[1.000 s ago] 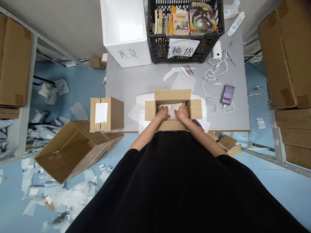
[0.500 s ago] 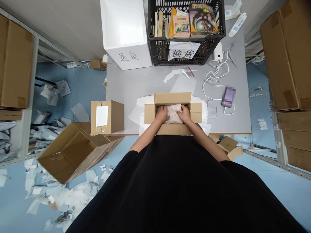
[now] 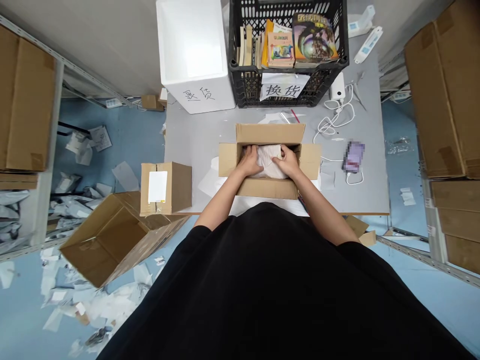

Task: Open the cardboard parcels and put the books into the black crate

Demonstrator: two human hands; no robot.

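An open cardboard box (image 3: 268, 189) is in front of me, its flaps spread outward. Inside lies a packet in white, wrinkled wrapping (image 3: 268, 162); what it contains is hidden. My left hand (image 3: 250, 162) reaches in over the left end of the packet, thumb on the wrapping and fingertips along the box's inner wall. At the right end, my right hand (image 3: 288, 162) grips the packet, thumb on top and fingers down its far right side. White paper sheets (image 3: 247, 206) show from under the box, on the grey table (image 3: 202, 135).
A taped, labelled carton (image 3: 182, 187) stands at the table's left. Behind are a white bin (image 3: 210, 102) and a black crate (image 3: 247, 90) of books. A phone (image 3: 353, 156) with a white cable lies right. A large open carton (image 3: 108, 240) is at lower left.
The box, with both hands in it, has shifted away from my body and looks larger, covering more of the papers behind it. My left fingers have spread further apart.
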